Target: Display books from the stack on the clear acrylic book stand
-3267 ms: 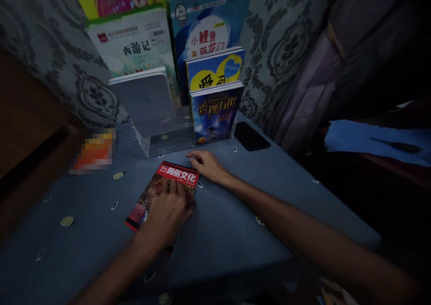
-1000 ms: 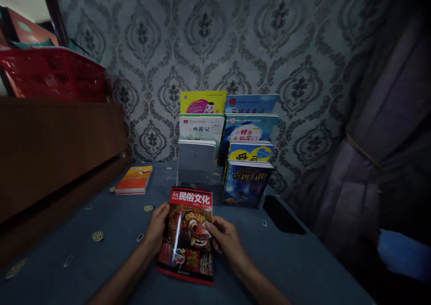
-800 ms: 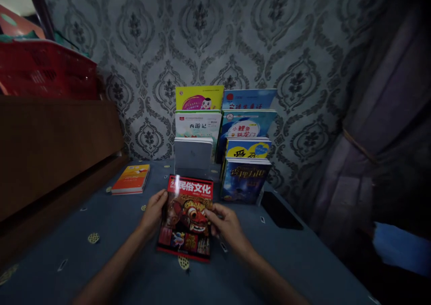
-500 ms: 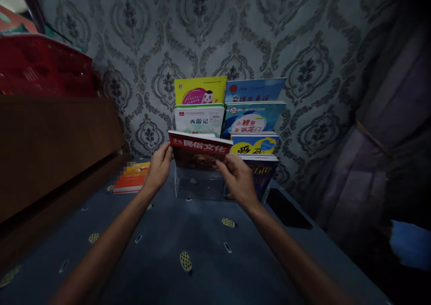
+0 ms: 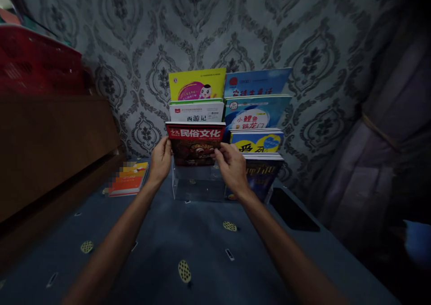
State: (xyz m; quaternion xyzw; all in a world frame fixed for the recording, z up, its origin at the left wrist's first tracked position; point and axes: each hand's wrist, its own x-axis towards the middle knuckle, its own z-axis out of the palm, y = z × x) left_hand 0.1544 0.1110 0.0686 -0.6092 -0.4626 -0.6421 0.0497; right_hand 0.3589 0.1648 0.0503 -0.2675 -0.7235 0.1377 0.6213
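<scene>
Both hands hold a red-topped book point(image 5: 195, 142) upright over the left column of a clear tiered book stand point(image 5: 198, 186). My left hand point(image 5: 160, 160) grips its left edge, and my right hand point(image 5: 231, 165) grips its right edge and lower corner. The book covers the slot in front of a white and green book point(image 5: 197, 111) and a yellow book point(image 5: 197, 83). In the right column stand several blue books point(image 5: 256, 116), with a dark blue one point(image 5: 264, 175) at the front.
An orange book point(image 5: 129, 179) lies flat on the blue patterned tabletop point(image 5: 188, 251) at the left. A black phone point(image 5: 293, 208) lies right of the stand. A wooden cabinet point(image 5: 50, 148) with a red basket point(image 5: 37, 62) is at the left, a curtain point(image 5: 387, 139) at the right.
Both hands picked the red-topped book up off the table, tilted it upright and carried it away to the stand's left column. It now stands more upright than half a second ago.
</scene>
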